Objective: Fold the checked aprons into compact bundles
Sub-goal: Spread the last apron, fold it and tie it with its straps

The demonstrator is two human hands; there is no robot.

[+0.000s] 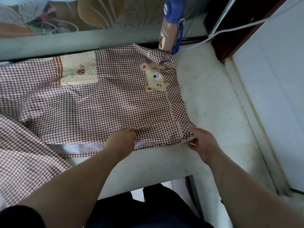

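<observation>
Counter (205, 99): one pale, speckled slab under your hands.
Apron (98, 109): one brown-and-white checked cloth, flat but rumpled, spreading away from your hands.
Left hand (120, 140): your fingers curl round the apron's near hem.
Right hand (201, 143): you pinch its near corner.
Pocket (79, 69): one cream dotted square, beyond your left hand.
Bottle (169, 30): one tan cylinder with a blue cap, well beyond your right hand.
Bear patch (155, 78): one, beige and rounded.
</observation>
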